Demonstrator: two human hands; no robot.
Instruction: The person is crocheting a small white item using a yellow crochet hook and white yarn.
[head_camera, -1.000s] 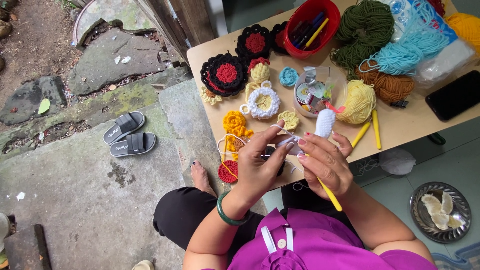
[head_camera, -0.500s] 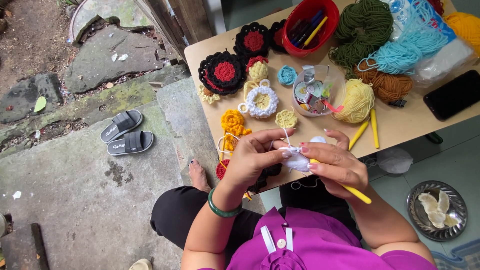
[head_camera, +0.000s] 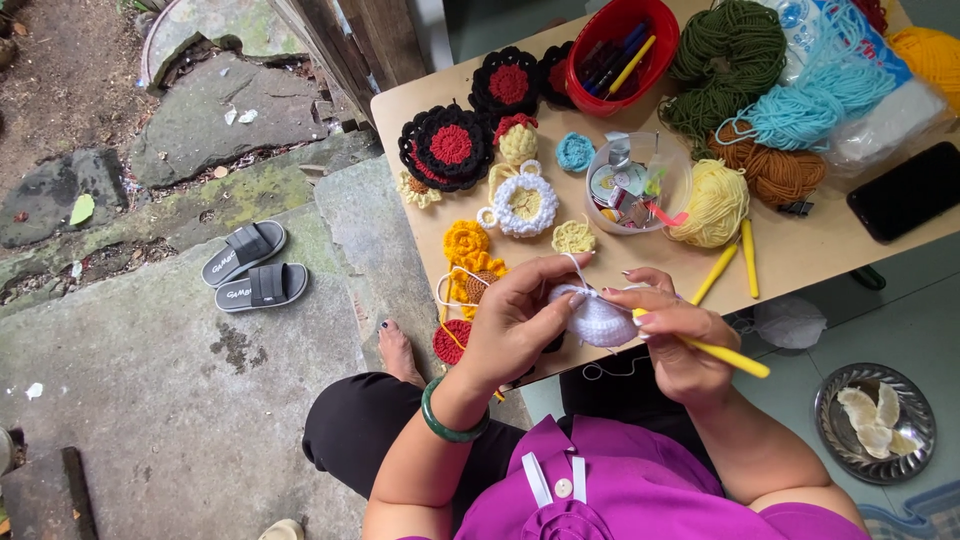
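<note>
My left hand (head_camera: 520, 320) pinches a small white crocheted piece (head_camera: 597, 318) and the white strand running from it, just over the near edge of the wooden table (head_camera: 800, 255). My right hand (head_camera: 675, 335) grips a yellow crochet hook (head_camera: 725, 355) whose tip is in the white piece. A green bangle (head_camera: 450, 425) sits on my left wrist. Finished crocheted flowers in black and red (head_camera: 448, 148), white (head_camera: 523, 203) and orange (head_camera: 468, 243) lie on the table beyond my hands.
A red tub of pens (head_camera: 620, 45), a clear bowl of small items (head_camera: 635, 185), yarn skeins in green, blue, brown and yellow, and a black phone (head_camera: 910, 190) fill the table. Two more yellow hooks (head_camera: 735, 260) lie there. Grey sandals (head_camera: 250, 268) and a metal plate (head_camera: 880, 420) are on the ground.
Both hands have drawn together on the white piece and shifted slightly toward me; the hook has swung out to the right. The white piece has come off the table into my hands.
</note>
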